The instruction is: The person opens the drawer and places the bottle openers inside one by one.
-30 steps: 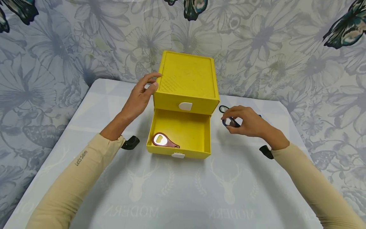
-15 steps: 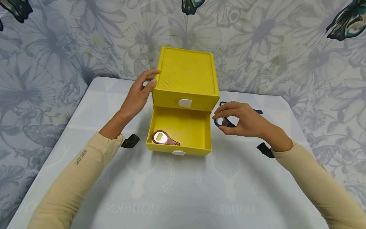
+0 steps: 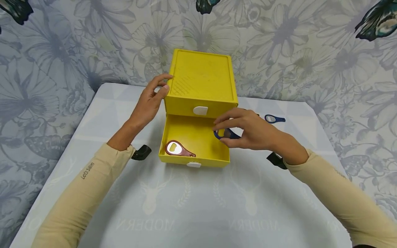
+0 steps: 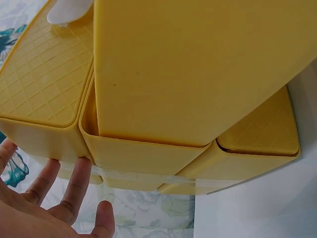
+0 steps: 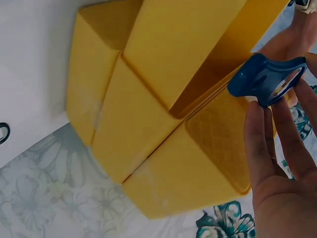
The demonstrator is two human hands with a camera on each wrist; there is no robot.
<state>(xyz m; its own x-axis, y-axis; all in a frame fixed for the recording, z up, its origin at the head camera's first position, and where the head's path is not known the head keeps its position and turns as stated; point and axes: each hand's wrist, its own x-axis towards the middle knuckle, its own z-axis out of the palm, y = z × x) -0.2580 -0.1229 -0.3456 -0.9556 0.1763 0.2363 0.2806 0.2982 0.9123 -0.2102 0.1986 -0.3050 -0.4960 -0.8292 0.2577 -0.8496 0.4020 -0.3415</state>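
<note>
A yellow drawer cabinet (image 3: 201, 77) stands on the table, one drawer (image 3: 201, 132) pulled out. My left hand (image 3: 148, 105) rests its fingertips on the cabinet's left side, fingers extended; the left wrist view shows them touching its wall (image 4: 44, 136). My right hand (image 3: 258, 131) pinches a blue bottle opener (image 3: 232, 134) by its ring end between thumb and fingers, over the drawer's right side. In the right wrist view the opener's (image 5: 262, 79) handle end points away from the palm. A maroon bottle opener (image 3: 184, 151) lies at the drawer's front left.
Another blue bottle opener (image 3: 273, 119) lies on the table right of the cabinet. In the right wrist view, part of a dark ring (image 5: 4, 133) shows on the white tabletop. Behind the table (image 3: 186, 203) rises a wall (image 3: 279, 51) with a floral pattern.
My right hand has moved left with the blue bottle opener, from beside the cabinet to over the pulled-out drawer. The other blue opener has come into fuller view. My left hand stays on the cabinet.
</note>
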